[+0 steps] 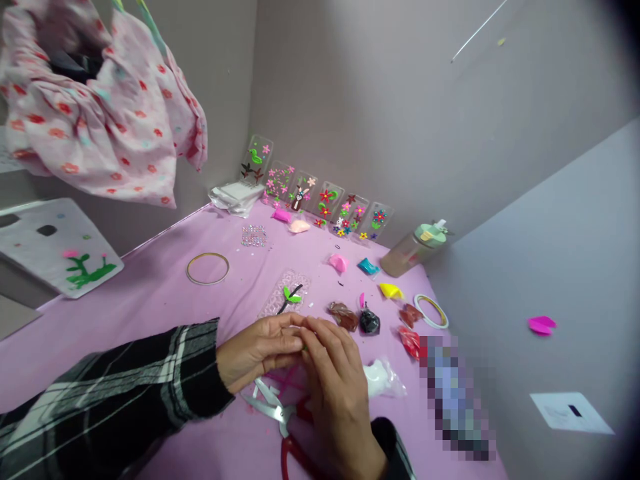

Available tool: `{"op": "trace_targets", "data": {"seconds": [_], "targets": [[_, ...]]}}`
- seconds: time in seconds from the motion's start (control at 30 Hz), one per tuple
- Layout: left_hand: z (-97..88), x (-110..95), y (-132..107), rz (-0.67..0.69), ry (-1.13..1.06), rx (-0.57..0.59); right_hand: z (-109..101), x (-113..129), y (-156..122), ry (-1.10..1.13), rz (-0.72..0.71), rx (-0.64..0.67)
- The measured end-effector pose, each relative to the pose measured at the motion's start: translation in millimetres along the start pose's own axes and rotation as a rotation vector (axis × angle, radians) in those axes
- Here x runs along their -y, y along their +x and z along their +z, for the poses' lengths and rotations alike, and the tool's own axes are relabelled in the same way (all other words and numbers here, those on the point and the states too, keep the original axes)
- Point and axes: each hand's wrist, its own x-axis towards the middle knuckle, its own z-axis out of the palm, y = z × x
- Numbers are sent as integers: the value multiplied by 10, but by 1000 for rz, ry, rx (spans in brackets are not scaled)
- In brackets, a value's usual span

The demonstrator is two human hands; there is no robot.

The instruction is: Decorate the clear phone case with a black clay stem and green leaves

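Observation:
My left hand and my right hand meet at the front of the pink table, fingers pinched together on something small that I cannot make out. Just beyond them lies a clear phone case with a green leaf and dark stem on it. Red-handled scissors lie under my right hand. Small bags of clay in brown, black, red, yellow, blue and pink lie to the right of the case.
A row of decorated clear cases leans on the back wall. A tape ring, a second ring, a tipped bottle, a white clay bag, a stack of clear packets and a hanging floral cloth surround the work spot.

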Motion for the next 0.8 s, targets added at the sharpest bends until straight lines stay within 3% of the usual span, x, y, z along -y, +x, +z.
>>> {"op": "trace_targets", "data": {"seconds": [0.33,0.57,0.8], "targets": [[32,46,-31,-74,56,52,-121,104,167,145,77,-47],[15,8,-5,-50,109,46,-164,109,137,166,74,32],[39,-9,-5,-13,176,46,-129,107,162,188,89,-56]]}}
